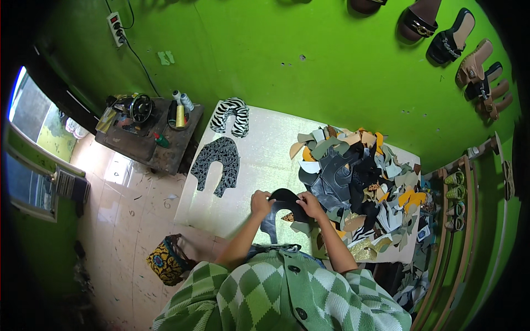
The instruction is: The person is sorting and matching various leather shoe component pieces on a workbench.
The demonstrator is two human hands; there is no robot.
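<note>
Black curved piece [285, 197] is pinched by the curled left hand [261, 202] and curled right hand [309, 204].

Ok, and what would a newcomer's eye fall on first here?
Probably the heap of scraps covering the right side of the pale tabletop, then the zebra-striped piece at its far left corner. Nearer, the left hand and right hand hold a black curved piece at the near edge. Sandals on the green wall at upper right stand out.

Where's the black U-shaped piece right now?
Head view, just below centre: the black U-shaped piece is held between the left hand and right hand, over the near side of the white table, left of the scrap pile.
</note>
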